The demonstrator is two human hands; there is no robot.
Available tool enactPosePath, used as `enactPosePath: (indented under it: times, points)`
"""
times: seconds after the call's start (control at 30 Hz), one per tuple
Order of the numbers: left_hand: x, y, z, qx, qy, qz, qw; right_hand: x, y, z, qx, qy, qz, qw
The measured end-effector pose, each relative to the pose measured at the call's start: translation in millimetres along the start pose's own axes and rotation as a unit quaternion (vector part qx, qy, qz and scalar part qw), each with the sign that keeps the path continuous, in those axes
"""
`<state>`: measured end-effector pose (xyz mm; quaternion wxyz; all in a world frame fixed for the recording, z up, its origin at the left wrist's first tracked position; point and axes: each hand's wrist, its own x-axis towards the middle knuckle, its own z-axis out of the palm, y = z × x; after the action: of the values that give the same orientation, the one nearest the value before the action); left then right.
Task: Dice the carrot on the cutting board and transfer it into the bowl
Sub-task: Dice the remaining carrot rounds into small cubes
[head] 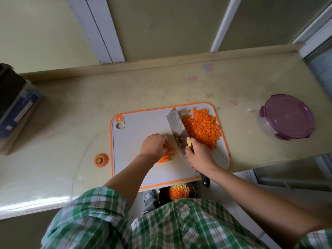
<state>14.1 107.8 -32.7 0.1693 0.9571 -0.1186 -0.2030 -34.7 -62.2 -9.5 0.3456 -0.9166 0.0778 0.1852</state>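
We see the carrot strips (166, 155) lying on the board (136, 126), under and just right of the left hand (154, 145). Its fingers are curled down over the far ends of the strips and pin them in place, while the near ends stick out below the knuckles toward the wrist.

Just right of those fingertips stands the knife (177, 126), its broad blade running away from us between the two hands. A few orange bits cling to the blade. The right hand (199, 155) is wrapped tight round the handle where it meets the blade, and the black handle end pokes out behind the wrist.

Beyond the knife, right of the blade and ahead of the right hand, we find the dice (203, 128) heaped in a wide pile on the board's far right corner.

Below the right wrist, under the counter's (71, 112) near edge, sits the bowl (179, 193), already holding orange and pale bits.

Left of the left hand, off the board, lies a carrot top (101, 159). Far right of the right hand stands a purple-lidded tub (287, 116).
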Motion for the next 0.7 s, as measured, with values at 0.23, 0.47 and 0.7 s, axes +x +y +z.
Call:
enactPosePath:
  times: [0.23,0.47,0.7]
  points:
    - [-2.6,6.6,-3.4,0.057,0.030,0.026,0.998,3.8,-1.5,-1.9,0.014,0.002,0.009,1.000]
    - [1.8,8.3,-2.9,-0.230,0.103,-0.249,0.935,2.6,-7.6,-9.0,0.077,-0.008,0.023,0.997]
    - [4.7,13.7,0.9,-0.232,0.077,-0.336,0.910,7.3,-19.2,7.9,-0.019,-0.006,-0.043,0.999]
